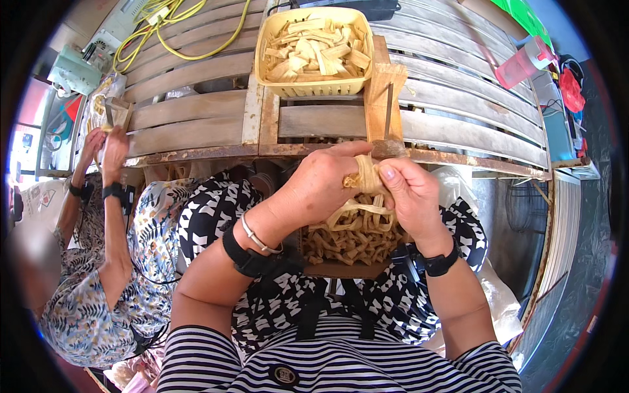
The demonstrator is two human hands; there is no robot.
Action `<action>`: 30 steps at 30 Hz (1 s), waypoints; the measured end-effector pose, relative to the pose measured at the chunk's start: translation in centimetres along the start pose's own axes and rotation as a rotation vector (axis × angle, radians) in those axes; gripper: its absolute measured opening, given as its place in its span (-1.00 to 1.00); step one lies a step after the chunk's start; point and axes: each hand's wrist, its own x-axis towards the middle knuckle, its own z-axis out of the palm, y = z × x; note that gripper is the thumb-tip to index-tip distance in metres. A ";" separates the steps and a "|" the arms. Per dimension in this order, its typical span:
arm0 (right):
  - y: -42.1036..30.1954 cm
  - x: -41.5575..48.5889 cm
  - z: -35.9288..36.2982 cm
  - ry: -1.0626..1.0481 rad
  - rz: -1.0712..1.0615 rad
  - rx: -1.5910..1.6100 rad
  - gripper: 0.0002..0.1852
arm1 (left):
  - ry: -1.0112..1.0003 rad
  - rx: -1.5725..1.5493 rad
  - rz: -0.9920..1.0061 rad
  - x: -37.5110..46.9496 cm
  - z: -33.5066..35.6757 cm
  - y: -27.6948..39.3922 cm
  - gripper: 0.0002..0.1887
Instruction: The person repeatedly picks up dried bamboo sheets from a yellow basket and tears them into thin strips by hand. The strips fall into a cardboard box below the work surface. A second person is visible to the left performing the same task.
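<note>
My left hand (pixel 319 179) and my right hand (pixel 412 194) meet just below the table's front edge. Between them is a pale yellow pliable strip (pixel 367 173), probably tofu skin, wound into a bundle. Both hands grip it, thumb and fingers of the right pressing its near side. Loops of similar strip (pixel 361 213) hang beneath the hands. Under these, a cardboard box (pixel 344 270) between my knees holds many small knotted pieces (pixel 351 243). Right beyond my hands, a wooden block stand (pixel 381 105) with a thin upright metal strip is at the table edge.
A yellow plastic basket (pixel 314 88) of folded strips stands on the slatted table (pixel 196 113). A yellow cable (pixel 196 56) lies back left, a pink bottle (pixel 523 61) far right. At left, a co-worker's hands (pixel 105 145) work beside another wooden block (pixel 119 110).
</note>
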 end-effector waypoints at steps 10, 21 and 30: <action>1.3 0.3 0.2 -0.170 0.069 -0.110 -0.60 | 0.055 -0.352 0.015 0.4 -0.4 0.9 -0.92; 0.7 0.9 -1.1 -0.239 0.390 0.495 -0.60 | 0.133 -0.744 -0.432 0.7 -2.1 0.9 -0.72; 0.2 1.4 -2.2 -0.118 0.238 -0.045 -0.71 | 0.140 -0.942 -0.598 0.9 0.0 0.5 -0.88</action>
